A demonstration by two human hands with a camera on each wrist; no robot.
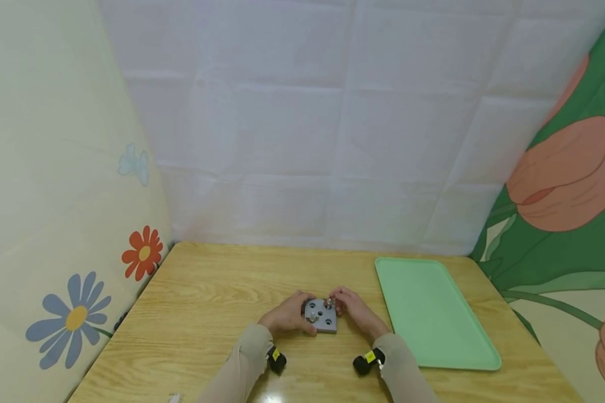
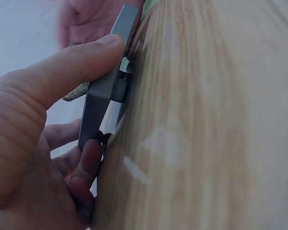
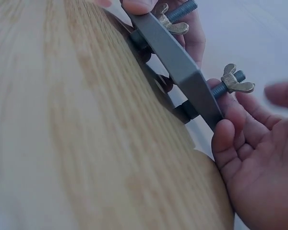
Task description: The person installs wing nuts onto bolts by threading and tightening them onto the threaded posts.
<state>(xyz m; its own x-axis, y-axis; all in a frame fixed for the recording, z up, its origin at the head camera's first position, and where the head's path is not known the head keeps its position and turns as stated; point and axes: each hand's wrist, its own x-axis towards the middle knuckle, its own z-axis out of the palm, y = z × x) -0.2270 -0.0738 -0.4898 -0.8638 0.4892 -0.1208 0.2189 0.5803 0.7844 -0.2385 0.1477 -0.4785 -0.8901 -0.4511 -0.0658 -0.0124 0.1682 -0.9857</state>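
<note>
A grey metal plate (image 1: 320, 323) with several holes is tilted just above the wooden table. My left hand (image 1: 288, 314) grips its left side, the thumb lying along the near edge. Two bolts pass through the plate, their dark heads (image 3: 186, 111) underneath. One wing nut (image 3: 238, 82) sits on the bolt at the far right corner, another wing nut (image 1: 312, 318) near the front left. Beside that right corner, my right hand (image 1: 355, 312) has its fingers curled against the plate's edge. Its thumb, blurred in the right wrist view, stands apart from the wing nut.
A light green tray (image 1: 433, 313) lies on the wooden table (image 1: 206, 313) to the right of my hands. At the front left edge a small pale object (image 1: 175, 398) shows only in part. Cloth hangings (image 1: 292, 140) enclose the back and sides.
</note>
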